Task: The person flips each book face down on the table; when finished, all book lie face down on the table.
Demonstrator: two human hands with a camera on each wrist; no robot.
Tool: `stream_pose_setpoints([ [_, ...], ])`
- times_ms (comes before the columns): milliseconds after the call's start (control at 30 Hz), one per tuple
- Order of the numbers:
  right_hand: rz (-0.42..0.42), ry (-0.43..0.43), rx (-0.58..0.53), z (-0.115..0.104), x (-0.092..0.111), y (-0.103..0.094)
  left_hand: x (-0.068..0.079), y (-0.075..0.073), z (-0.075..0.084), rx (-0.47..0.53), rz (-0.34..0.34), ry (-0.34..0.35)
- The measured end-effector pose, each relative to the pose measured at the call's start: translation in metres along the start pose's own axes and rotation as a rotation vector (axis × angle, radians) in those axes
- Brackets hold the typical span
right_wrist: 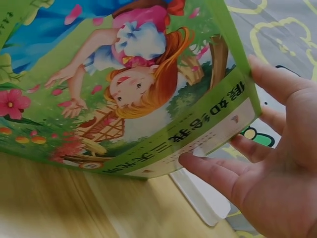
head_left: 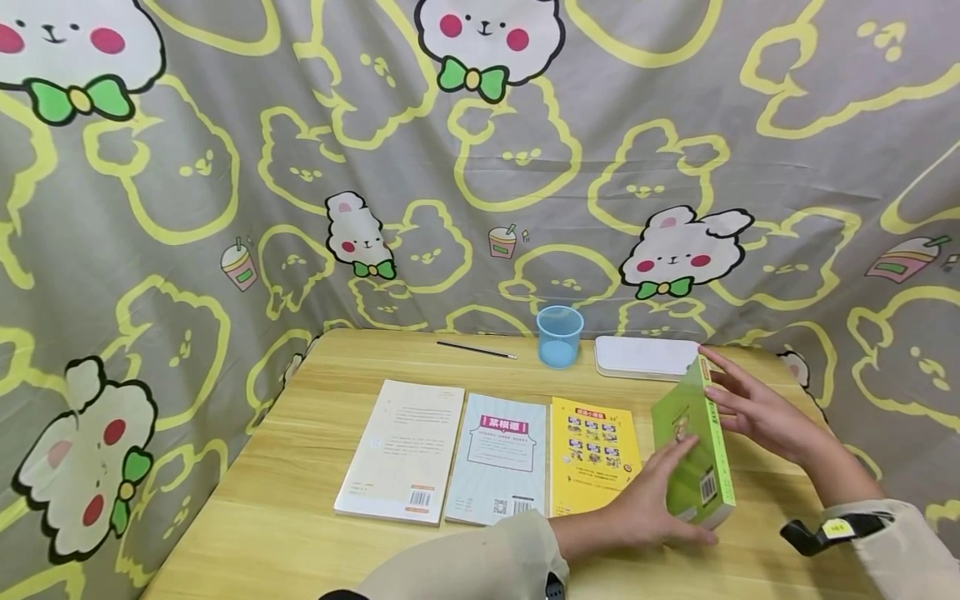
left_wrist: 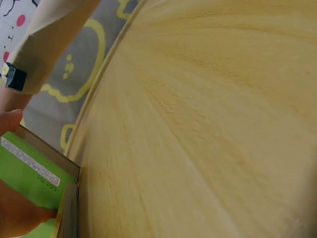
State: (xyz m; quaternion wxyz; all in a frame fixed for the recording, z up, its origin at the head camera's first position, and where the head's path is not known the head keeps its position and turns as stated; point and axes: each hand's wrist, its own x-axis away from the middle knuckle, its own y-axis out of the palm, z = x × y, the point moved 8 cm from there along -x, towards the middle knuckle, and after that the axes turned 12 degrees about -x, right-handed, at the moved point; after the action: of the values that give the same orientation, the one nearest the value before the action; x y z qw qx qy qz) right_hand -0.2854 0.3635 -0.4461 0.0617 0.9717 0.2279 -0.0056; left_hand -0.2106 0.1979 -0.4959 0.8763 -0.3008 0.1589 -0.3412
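A thick green book (head_left: 697, 477) is tilted up on its edge at the table's right side, its spine turned to the right. My left hand (head_left: 645, 510) grips its lower end, fingers spread on the back cover and thumb at the bottom edge. At the upper end, my right hand (head_left: 768, 415) holds the book by its edge. In the right wrist view, the front cover (right_wrist: 138, 84) shows an upside-down drawing of a girl, and the right fingertips (right_wrist: 190, 159) meet the book's end. Left of it lies a yellow book (head_left: 596, 458), partly behind my left arm.
A light blue book (head_left: 504, 487) and a cream book (head_left: 405, 446) lie in a row with the yellow one. Along the back of the wooden table (head_left: 262, 517) are a pencil (head_left: 476, 350), a blue translucent cup (head_left: 560, 337) and a white case (head_left: 645, 357). A patterned curtain (head_left: 420, 167) hangs behind.
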Motion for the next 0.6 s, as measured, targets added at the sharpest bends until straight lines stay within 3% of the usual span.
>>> stream_pose_setpoints([
  [333, 0.018, 0.054, 0.224, -0.012, 0.007, -0.005, -0.002, 0.002, 0.003, -0.098, 0.014, -0.006],
  [600, 0.041, 0.026, 0.568, -0.033, 0.013, -0.007, -0.001, 0.004, 0.005, -0.146, 0.023, -0.042],
])
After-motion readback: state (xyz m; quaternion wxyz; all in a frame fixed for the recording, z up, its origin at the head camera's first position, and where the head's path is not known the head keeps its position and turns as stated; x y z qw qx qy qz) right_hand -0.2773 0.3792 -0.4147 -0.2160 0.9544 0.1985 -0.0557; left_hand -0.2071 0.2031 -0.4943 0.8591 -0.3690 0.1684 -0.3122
